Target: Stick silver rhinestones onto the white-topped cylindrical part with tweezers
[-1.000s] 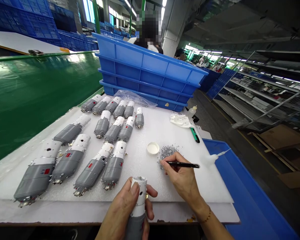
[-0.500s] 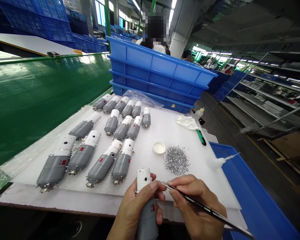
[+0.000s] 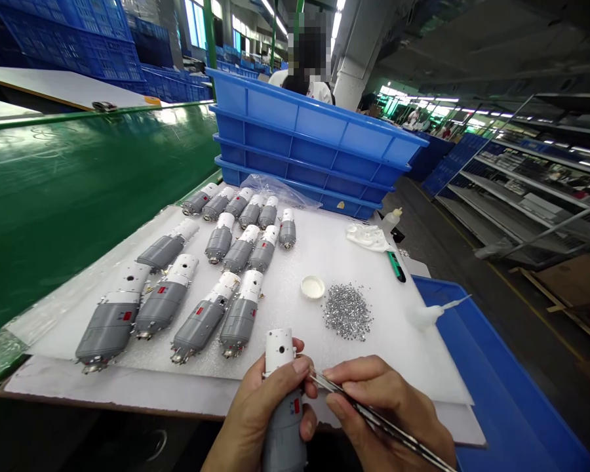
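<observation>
My left hand (image 3: 263, 410) is closed around a grey and white spacecraft model (image 3: 286, 432), its white end tilted up and away from me. Between my right thumb and fingers I grip a pair of metal tweezers (image 3: 373, 417); their tips reach my left fingertips beside the model. Whether the tips hold a small part is too small to tell. My right hand (image 3: 391, 413) is closed on the tweezers. Beyond my hands lie a heap of tiny silvery parts (image 3: 347, 311) and a small round white dish (image 3: 313, 287).
Several similar models (image 3: 240, 314) lie in rows on the white foam sheet (image 3: 295, 262) at left. Stacked blue crates (image 3: 305, 137) stand behind, with a person beyond. To the right are a white cloth (image 3: 368, 237), a green cutter (image 3: 396, 267), a dropper bottle (image 3: 425, 316) and a blue bin (image 3: 511, 393).
The tweezers' tips have moved slightly left and down, up to my left fingertips. The model has shifted a little left in my left hand.
</observation>
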The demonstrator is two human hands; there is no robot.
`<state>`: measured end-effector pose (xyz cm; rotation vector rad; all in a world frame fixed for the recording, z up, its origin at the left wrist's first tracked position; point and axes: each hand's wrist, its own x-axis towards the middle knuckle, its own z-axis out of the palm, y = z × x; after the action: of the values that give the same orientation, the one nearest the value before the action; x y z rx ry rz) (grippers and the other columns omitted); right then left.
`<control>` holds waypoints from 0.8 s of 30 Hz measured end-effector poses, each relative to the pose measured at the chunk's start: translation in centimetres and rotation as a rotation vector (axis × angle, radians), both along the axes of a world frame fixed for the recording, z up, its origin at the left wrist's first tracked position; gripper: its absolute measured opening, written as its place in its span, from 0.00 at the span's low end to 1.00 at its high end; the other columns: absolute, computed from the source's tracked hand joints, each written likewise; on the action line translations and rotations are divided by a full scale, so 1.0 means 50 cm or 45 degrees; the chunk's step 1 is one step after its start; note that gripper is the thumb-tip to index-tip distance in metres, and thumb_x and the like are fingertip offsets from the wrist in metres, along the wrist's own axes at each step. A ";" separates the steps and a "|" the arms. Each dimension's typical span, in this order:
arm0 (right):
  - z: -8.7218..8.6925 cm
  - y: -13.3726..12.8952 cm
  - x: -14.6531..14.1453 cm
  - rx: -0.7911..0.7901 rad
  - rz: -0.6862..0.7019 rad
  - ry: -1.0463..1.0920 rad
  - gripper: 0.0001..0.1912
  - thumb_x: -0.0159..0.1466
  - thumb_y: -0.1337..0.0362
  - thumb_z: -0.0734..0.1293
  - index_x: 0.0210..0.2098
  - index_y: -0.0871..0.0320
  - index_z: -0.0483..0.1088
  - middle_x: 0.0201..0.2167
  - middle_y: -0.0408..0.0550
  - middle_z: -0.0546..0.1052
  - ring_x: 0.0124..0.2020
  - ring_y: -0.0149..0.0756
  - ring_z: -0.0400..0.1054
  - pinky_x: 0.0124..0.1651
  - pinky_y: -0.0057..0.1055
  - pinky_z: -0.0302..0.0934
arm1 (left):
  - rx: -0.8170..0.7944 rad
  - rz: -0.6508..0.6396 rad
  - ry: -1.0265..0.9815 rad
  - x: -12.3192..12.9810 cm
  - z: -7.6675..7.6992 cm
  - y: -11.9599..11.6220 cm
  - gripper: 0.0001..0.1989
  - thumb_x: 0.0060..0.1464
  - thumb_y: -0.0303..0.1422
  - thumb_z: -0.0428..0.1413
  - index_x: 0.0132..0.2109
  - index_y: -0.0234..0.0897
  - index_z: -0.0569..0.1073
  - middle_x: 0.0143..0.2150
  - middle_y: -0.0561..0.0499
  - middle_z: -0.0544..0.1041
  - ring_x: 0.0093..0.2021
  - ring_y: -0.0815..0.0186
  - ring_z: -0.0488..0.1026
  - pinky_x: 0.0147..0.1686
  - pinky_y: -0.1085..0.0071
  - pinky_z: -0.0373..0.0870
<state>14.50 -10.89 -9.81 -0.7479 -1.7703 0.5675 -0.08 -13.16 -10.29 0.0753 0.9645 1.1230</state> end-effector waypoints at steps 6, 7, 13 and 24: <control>0.008 0.005 0.008 -0.060 0.051 -0.042 0.15 0.60 0.80 0.69 0.39 0.54 0.71 0.34 0.43 0.82 0.34 0.33 0.80 0.37 0.24 0.76 | -0.049 -0.032 -0.026 -0.008 0.000 -0.005 0.14 0.51 0.36 0.67 0.32 0.37 0.70 0.22 0.54 0.72 0.21 0.70 0.67 0.25 0.75 0.68; 0.009 0.007 0.008 -0.059 0.051 -0.036 0.15 0.60 0.81 0.69 0.39 0.54 0.71 0.34 0.43 0.82 0.34 0.33 0.80 0.37 0.23 0.76 | -0.051 -0.028 -0.019 -0.009 -0.001 -0.007 0.13 0.51 0.36 0.67 0.34 0.36 0.71 0.21 0.54 0.72 0.21 0.70 0.67 0.24 0.75 0.67; 0.012 0.008 -0.012 -0.062 0.014 0.048 0.11 0.60 0.79 0.69 0.36 0.56 0.73 0.31 0.44 0.82 0.31 0.32 0.80 0.35 0.21 0.75 | -0.022 -0.021 -0.012 -0.008 -0.005 -0.006 0.16 0.52 0.36 0.67 0.44 0.36 0.73 0.21 0.55 0.72 0.21 0.70 0.68 0.25 0.75 0.68; -0.010 0.011 -0.024 -0.129 -0.066 0.166 0.08 0.62 0.74 0.69 0.32 0.54 0.70 0.27 0.41 0.80 0.24 0.27 0.75 0.27 0.19 0.68 | 0.087 -0.145 0.050 -0.019 -0.017 0.011 0.26 0.47 0.42 0.69 0.48 0.37 0.69 0.24 0.55 0.76 0.18 0.72 0.67 0.21 0.76 0.64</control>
<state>13.28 -10.34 -10.31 -0.8061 -1.6069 0.6600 -1.04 -12.62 -11.13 0.2060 0.9454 1.0522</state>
